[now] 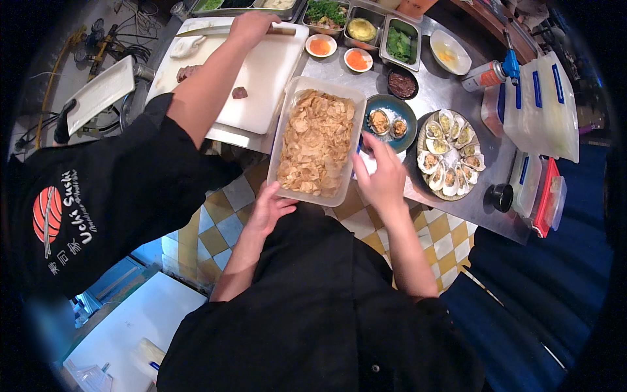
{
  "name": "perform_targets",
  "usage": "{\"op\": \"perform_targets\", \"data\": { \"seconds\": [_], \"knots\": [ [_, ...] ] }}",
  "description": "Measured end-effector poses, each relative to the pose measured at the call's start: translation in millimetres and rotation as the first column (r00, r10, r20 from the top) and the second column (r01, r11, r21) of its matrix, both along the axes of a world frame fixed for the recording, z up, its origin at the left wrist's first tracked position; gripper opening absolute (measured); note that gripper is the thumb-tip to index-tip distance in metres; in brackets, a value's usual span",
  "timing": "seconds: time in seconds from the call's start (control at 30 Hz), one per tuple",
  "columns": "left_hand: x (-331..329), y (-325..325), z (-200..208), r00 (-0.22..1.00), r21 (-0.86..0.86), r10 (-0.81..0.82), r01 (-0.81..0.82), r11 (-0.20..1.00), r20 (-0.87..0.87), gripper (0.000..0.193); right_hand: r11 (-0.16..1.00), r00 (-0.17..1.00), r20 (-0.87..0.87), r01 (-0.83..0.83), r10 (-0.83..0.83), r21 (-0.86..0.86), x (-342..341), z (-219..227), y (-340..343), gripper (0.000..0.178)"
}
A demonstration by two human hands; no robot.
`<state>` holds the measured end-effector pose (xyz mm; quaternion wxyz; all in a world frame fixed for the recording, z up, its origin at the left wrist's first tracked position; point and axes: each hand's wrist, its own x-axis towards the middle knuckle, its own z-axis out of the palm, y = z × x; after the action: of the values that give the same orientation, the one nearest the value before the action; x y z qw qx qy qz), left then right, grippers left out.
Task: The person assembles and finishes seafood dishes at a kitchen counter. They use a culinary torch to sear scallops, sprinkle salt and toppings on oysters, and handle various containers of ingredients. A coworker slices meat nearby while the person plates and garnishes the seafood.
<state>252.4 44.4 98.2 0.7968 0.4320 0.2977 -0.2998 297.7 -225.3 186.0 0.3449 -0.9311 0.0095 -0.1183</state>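
A translucent plastic container (pixel 358 104) full of thin, pale brown dried flakes (pixel 315 144) is in front of me, partly over the counter's near edge. My left hand (pixel 269 208) is closed on its near left corner. Beside its right wall is my right hand (pixel 382 173), thumb and index finger spread with a gap between them. The thumb is close against the wall; whether it touches I cannot tell. Just beyond that hand, a blue plate (pixel 406 137) bears two topped shells (pixel 379 121). To the right, a round plate (pixel 421 157) carries several oysters (pixel 480 162) in a ring.
At left, a co-worker's hand (pixel 251 29) is over a knife (pixel 215 30) on a white cutting board (pixel 261 72) with meat pieces (pixel 240 93). Sauce bowls (pixel 358 61) and metal food pans (pixel 401 42) line the back. A blowtorch (pixel 486 75) and stacked containers (pixel 539 104) are at right.
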Motion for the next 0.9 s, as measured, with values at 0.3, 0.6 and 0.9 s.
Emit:
{"op": "perform_targets", "data": {
  "seconds": [0.3,0.6,0.9],
  "knots": [
    [30,-16,-5,0.992,-0.094,0.016,-0.004,0.996,0.123,0.057,0.734,0.955,-0.178,-0.296,0.238,-0.611,149,-57,31,0.017],
    [12,23,22,0.995,0.188,0.021,-0.039,0.981,0.095,0.054,0.935,0.805,-0.500,-0.355,0.318,0.023,170,2,-10,0.018],
    [71,-37,98,0.561,0.593,-0.329,-0.391,0.704,0.760,0.025,0.860,0.577,-0.639,-0.339,0.509,0.380,173,22,-28,0.013]
  ]
}}
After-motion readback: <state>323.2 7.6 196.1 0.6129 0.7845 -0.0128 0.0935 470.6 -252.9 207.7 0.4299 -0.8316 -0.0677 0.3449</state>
